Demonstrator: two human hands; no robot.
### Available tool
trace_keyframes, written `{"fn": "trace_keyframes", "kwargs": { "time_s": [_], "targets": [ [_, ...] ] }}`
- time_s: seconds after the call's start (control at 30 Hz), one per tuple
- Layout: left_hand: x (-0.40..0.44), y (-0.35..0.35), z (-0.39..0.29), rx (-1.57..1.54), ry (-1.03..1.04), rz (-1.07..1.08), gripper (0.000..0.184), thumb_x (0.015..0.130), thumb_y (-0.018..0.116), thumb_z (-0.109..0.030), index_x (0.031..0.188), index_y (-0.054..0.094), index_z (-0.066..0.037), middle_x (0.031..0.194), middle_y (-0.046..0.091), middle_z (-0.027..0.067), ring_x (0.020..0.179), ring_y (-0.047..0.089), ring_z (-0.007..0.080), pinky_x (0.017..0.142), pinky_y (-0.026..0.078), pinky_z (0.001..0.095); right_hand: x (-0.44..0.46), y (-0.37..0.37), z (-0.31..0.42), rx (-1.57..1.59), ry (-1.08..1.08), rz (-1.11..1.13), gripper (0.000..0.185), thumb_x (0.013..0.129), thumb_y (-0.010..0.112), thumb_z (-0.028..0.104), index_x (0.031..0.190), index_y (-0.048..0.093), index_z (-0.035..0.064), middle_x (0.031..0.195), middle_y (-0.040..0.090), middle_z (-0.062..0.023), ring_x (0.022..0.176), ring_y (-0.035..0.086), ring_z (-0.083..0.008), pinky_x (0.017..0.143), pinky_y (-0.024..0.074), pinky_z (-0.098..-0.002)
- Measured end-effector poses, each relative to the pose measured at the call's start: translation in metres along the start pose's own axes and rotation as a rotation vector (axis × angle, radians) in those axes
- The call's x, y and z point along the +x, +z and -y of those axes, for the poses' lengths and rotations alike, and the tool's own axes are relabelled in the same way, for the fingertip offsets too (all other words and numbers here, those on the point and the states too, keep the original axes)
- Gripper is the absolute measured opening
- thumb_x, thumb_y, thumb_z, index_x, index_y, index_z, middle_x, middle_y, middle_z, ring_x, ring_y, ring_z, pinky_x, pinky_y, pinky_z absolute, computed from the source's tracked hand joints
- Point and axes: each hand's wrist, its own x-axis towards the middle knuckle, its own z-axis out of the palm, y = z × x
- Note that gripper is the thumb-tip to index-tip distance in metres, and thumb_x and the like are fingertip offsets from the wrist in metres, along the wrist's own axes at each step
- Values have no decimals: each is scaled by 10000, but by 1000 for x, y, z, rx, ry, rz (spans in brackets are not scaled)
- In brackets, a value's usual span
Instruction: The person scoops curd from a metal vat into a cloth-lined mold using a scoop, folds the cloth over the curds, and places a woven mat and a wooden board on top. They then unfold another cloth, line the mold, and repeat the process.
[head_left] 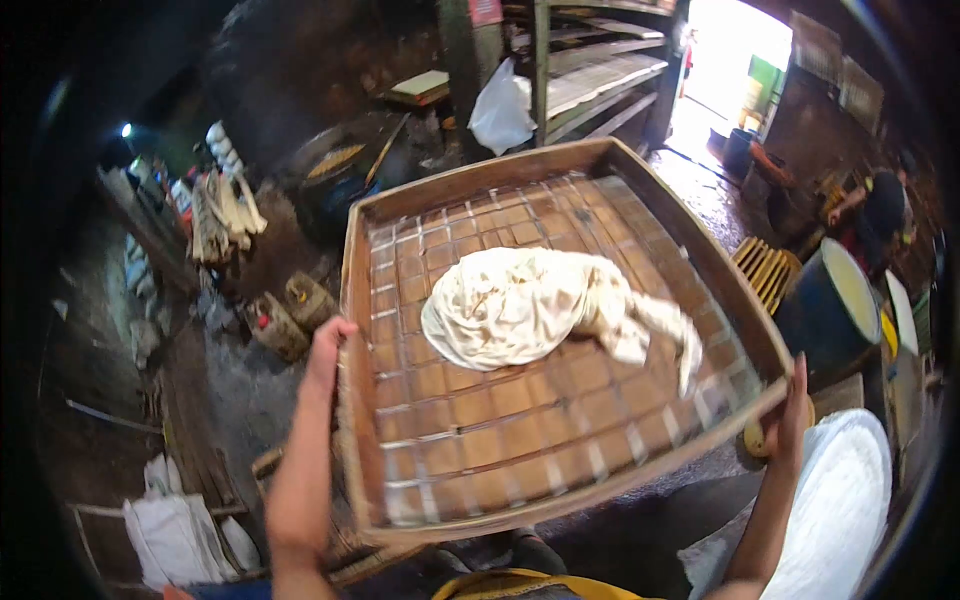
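A large square wooden tray (560, 420) with a grid of cut lines across its brown bottom is held up in front of me, slightly tilted. In the middle of it lies a crumpled cream cloth (510, 305), one twisted end trailing to the right. My left hand (330, 350) grips the tray's left wall, fingers behind the wood. At the near right corner my right hand (788, 410) is closed on the frame, its fingers partly hidden. Neither hand touches the cloth.
A blue barrel (815, 320) and a white-surfaced round vessel (840, 500) stand at right, near another person (880, 210). Behind the tray are a wooden rack (605, 85) and a white plastic bag (500, 110). Jerrycans (278, 328) sit on the floor at left.
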Motion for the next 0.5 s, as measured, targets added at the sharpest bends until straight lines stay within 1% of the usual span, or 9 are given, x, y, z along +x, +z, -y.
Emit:
{"fn": "trace_keyframes", "kwargs": {
  "time_s": [0.03, 0.1, 0.13, 0.17, 0.23, 0.33, 0.37, 0.47, 0.5],
  "targets": [
    [14, -26, 3, -160, -172, 11, 276, 768, 517, -304, 804, 609, -47, 734, 639, 106, 623, 622, 215, 602, 528, 348, -23, -39, -18, -179, -106, -75, 603, 953, 419, 509, 1346, 423, 52, 1223, 558, -89, 1126, 540, -200, 964, 429, -341],
    [24, -53, -20, -201, -407, 112, 273, 730, 498, -277, 807, 618, -43, 715, 647, 116, 580, 615, 237, 571, 529, 367, -58, -78, -39, -195, 107, 159, 638, 951, 372, 554, 1364, 415, 69, 1234, 556, -67, 1099, 555, -199, 941, 447, -335],
    [18, -47, -38, -138, -431, 41, 218, 733, 518, -274, 702, 590, -71, 652, 618, 104, 507, 581, 231, 495, 497, 362, -81, -51, -43, -215, 131, 207, 643, 948, 363, 565, 1357, 427, 72, 1233, 558, -60, 1084, 561, -201, 938, 450, -336],
    [6, -41, -61, -9, -487, 47, 193, 725, 545, -258, 711, 597, -72, 644, 609, 86, 550, 592, 220, 547, 508, 357, -103, -24, -48, -235, 154, 255, 649, 946, 354, 576, 1350, 439, 75, 1233, 559, -54, 1069, 566, -202, 934, 452, -337],
    [11, -49, -56, 98, -463, 16, 163, 710, 581, -223, 734, 619, -67, 627, 595, 57, 593, 585, 183, 598, 495, 339, -105, 13, -54, 2, 338, 176, 623, 943, 379, 569, 1315, 480, 80, 1196, 577, -48, 1048, 556, -200, 937, 432, -330],
    [16, -77, -30, 371, -104, 156, 137, 688, 608, -174, 688, 636, -40, 638, 591, 41, 632, 572, 144, 624, 460, 314, -86, 16, -64, -52, 204, 77, 469, 977, 406, 458, 1160, 551, 51, 1019, 595, -71, 958, 565, -195, 856, 461, -338],
    [10, -76, -29, 469, 62, 174, 142, 686, 609, -167, 664, 635, -29, 647, 595, 44, 633, 570, 140, 618, 451, 307, -93, 20, -64, -64, 137, 129, 481, 944, 454, 459, 1212, 526, 66, 1065, 596, -60, 984, 562, -199, 871, 448, -339],
    [-11, -88, -17, 274, 79, 102, 100, 640, 640, -107, 656, 617, -11, 651, 570, 40, 626, 539, 129, 610, 431, 266, -129, 43, -65, -131, -23, 223, 512, 901, 515, 441, 1261, 500, 77, 1106, 595, -52, 1007, 560, -202, 881, 438, -340],
    [-19, -101, -9, 183, 60, 216, 193, 644, 639, -96, 803, 622, 11, 704, 564, 39, 658, 530, 129, 619, 435, 276, -151, 49, -65, -185, -38, 220, 509, 897, 522, 432, 1259, 499, 75, 1104, 595, -54, 1005, 561, -201, 879, 439, -339]
  ]
}}
